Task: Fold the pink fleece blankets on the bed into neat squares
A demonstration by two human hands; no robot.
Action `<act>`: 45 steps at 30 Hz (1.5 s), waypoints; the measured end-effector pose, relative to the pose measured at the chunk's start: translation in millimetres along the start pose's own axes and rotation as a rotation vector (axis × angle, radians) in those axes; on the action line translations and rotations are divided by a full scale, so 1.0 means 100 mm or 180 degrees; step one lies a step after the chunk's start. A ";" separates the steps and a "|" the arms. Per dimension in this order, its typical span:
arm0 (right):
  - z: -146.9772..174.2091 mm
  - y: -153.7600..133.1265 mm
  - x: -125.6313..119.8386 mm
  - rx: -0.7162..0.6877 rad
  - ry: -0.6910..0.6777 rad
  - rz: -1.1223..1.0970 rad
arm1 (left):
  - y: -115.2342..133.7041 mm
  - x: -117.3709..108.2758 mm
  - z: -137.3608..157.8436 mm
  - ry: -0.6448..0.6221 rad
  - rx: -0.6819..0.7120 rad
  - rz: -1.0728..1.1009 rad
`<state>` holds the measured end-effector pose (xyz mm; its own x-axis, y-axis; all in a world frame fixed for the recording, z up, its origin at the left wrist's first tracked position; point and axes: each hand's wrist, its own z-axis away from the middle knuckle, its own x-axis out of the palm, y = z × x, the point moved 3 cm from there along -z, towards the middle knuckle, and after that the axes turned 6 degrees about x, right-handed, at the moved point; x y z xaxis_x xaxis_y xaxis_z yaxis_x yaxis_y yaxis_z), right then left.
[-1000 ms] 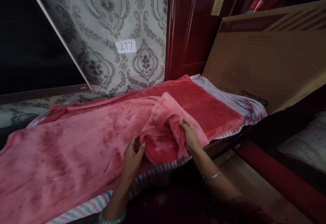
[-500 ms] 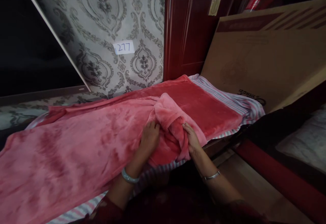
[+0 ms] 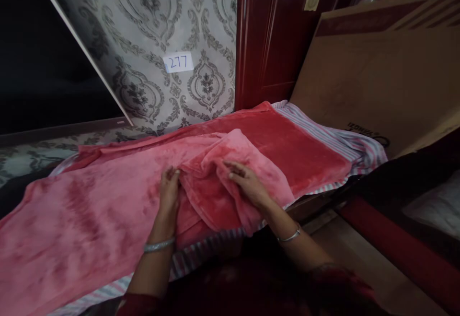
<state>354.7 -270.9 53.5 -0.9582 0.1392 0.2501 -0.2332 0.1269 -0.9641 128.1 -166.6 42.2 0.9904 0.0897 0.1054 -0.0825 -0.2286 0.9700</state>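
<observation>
The pink cloth (image 3: 118,196) lies spread along a long surface against the wall, its long axis running from about half past eight to half past two. Its broad, smooth part reaches out past the left edge of view; the other end is bunched under the hands, where one raised corner points to twelve o'clock and a deeper red patch shows between the folds.

The left hand (image 3: 168,191) is on the left side of that bunch, thumb and fingertips together, pinching a lifted bit of cloth. A ridge runs from the pinch towards half past four. The right hand (image 3: 249,186), at about the left one's three o'clock, has its thumb and forefinger slightly apart at a rolled fold that drops towards five o'clock; whether they grip it cannot be told. A pale bangle (image 3: 159,245) circles the left wrist, a silver bracelet (image 3: 289,235) the right.

Towards two o'clock of the bunch lies flat red cloth (image 3: 302,148), edged by a striped sheet (image 3: 319,131). A cardboard box (image 3: 373,71) leans beyond it at two o'clock; a card (image 3: 178,62) reading "277" is on the wall at eleven, and a dark screen (image 3: 53,57) stands at ten.
</observation>
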 end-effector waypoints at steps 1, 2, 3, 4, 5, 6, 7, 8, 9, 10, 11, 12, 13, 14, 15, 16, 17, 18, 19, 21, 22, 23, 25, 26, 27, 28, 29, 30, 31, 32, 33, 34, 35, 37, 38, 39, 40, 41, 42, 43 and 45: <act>-0.01 0.08 0.04 0.0109 -0.0205 0.0114 | 0.03 -0.04 0.10 0.0148 0.0187 -0.0167; -0.01 0.16 0.06 0.0214 -0.0351 0.0189 | 0.08 -0.09 0.22 0.0276 0.0440 -0.0388; 0.01 0.23 0.06 0.0282 -0.0410 0.0232 | 0.14 -0.12 0.36 0.0317 0.0693 -0.0620; 0.04 0.28 0.03 0.0293 -0.0383 0.0276 | 0.20 -0.14 0.50 0.0212 0.0869 -0.0811; 0.08 0.31 -0.01 0.0231 -0.0290 0.0358 | 0.23 -0.14 0.65 -0.0023 0.0905 -0.0927; 0.14 0.31 -0.06 0.0111 -0.0164 0.0503 | 0.23 -0.15 0.80 -0.0363 0.0773 -0.0978; 0.21 0.30 -0.11 -0.0036 -0.0034 0.0716 | 0.21 -0.14 0.94 -0.0758 0.0546 -0.1003; 0.28 0.27 -0.15 -0.0175 0.0077 0.0988 | 0.17 -0.14 1.07 -0.1147 0.0312 -0.1027; 0.36 0.24 -0.19 -0.0276 0.0140 0.1300 | 0.12 -0.15 1.19 -0.1475 0.0095 -0.1054; 0.45 0.22 -0.21 -0.0329 0.0147 0.1627 | 0.06 -0.15 1.29 -0.1708 -0.0073 -0.1094; 0.53 0.21 -0.21 -0.0335 0.0107 0.1955 | 0.00 -0.16 1.37 -0.1860 -0.0198 -0.1154; 0.60 0.21 -0.21 -0.0301 0.0036 0.2283 | -0.06 -0.17 1.42 -0.1962 -0.0301 -0.1238; 0.67 0.22 -0.19 -0.0254 -0.0042 0.2607 | -0.12 -0.18 1.46 -0.2036 -0.0398 -0.1329; 0.73 0.24 -0.18 -0.0211 -0.0101 0.2920 | -0.17 -0.18 1.48 -0.2096 -0.0496 -0.1409; 0.78 0.27 -0.16 -0.0177 -0.0137 0.3204 | -0.21 -0.17 1.50 -0.2158 -0.0586 -0.1456; 0.81 0.30 -0.15 -0.0147 -0.0152 0.3434 | -0.22 -0.16 1.51 -0.2226 -0.0667 -0.1432; 0.83 0.33 -0.14 -0.0123 -0.0164 0.3587 | -0.22 -0.14 1.51 -0.2262 -0.0734 -0.1317; 0.83 0.36 -0.14 -0.0119 -0.0172 0.3647 | -0.20 -0.11 1.52 -0.2252 -0.0781 -0.1121; 0.81 0.38 -0.15 -0.0145 -0.0171 0.3608 | -0.17 -0.08 1.52 -0.2217 -0.0805 -0.0890; 0.75 0.36 -0.18 -0.0285 -0.0143 0.3249 | -0.08 -0.01 1.52 -0.2146 -0.0781 -0.0503; 0.71 0.31 -0.20 -0.0371 -0.0117 0.2958 | -0.04 0.02 1.51 -0.2095 -0.0746 -0.0382; 0.66 0.24 -0.22 -0.0435 -0.0091 0.2613 | 0.00 0.06 1.49 -0.2030 -0.0709 -0.0306; 0.54 0.05 -0.24 -0.0479 -0.0048 0.1854 | 0.07 0.13 1.43 -0.1840 -0.0632 -0.0173; 0.48 -0.05 -0.24 -0.0473 -0.0018 0.1496 | 0.10 0.16 1.39 -0.1698 -0.0575 -0.0072; 0.42 -0.16 -0.22 -0.0464 0.0030 0.1179 | 0.13 0.20 1.35 -0.1564 -0.0505 0.0045; 0.36 -0.25 -0.20 -0.0464 0.0089 0.0914 | 0.15 0.23 1.31 -0.1459 -0.0427 0.0161; 0.31 -0.32 -0.17 -0.0479 0.0149 0.0705 | 0.17 0.26 1.27 -0.1388 -0.0360 0.0269; 0.26 -0.36 -0.13 -0.0497 0.0196 0.0552 | 0.18 0.29 1.23 -0.1342 -0.0318 0.0362; 0.22 -0.38 -0.08 -0.0504 0.0205 0.0444 | 0.18 0.31 1.21 -0.1313 -0.0313 0.0435; 0.19 -0.36 -0.03 -0.0491 0.0163 0.0368 | 0.18 0.33 1.19 -0.1286 -0.0345 0.0487; 0.16 -0.32 0.02 -0.0455 0.0080 0.0320 | 0.17 0.35 1.19 -0.1251 -0.0417 0.0536; 0.13 -0.26 0.06 -0.0398 -0.0029 0.0299 | 0.15 0.36 1.19 -0.1207 -0.0534 0.0592; 0.12 -0.19 0.10 -0.0327 -0.0146 0.0304 | 0.12 0.37 1.20 -0.1179 -0.0699 0.0658; 0.11 -0.05 0.14 -0.0215 -0.0330 0.0355 | 0.08 0.39 1.24 -0.1195 -0.1099 0.0824; 0.11 0.00 0.14 -0.0196 -0.0377 0.0389 | 0.06 0.40 1.26 -0.1219 -0.1294 0.0931; 0.12 0.04 0.14 -0.0203 -0.0399 0.0425 | 0.05 0.42 1.27 -0.1230 -0.1450 0.1049; 0.13 0.05 0.13 -0.0225 -0.0403 0.0462 | 0.05 0.43 1.28 -0.1224 -0.1565 0.1164; 0.15 0.06 0.12 -0.0248 -0.0402 0.0501 | 0.04 0.44 1.28 -0.1202 -0.1647 0.1267; 0.17 0.06 0.11 -0.0266 -0.0406 0.0547 | 0.04 0.46 1.29 -0.1168 -0.1714 0.1350; 0.20 0.05 0.11 -0.0281 -0.0418 0.0599 | 0.04 0.47 1.29 -0.1140 -0.1772 0.1410; 0.26 0.02 0.09 -0.0320 -0.0444 0.0712 | 0.04 0.50 1.30 -0.1119 -0.1830 0.1458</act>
<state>341.5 -294.9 51.5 -0.9992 0.0389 0.0108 -0.0025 0.2060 -0.9786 192.0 -288.9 22.8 0.8137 -0.2235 0.5367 -0.4373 0.3731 0.8183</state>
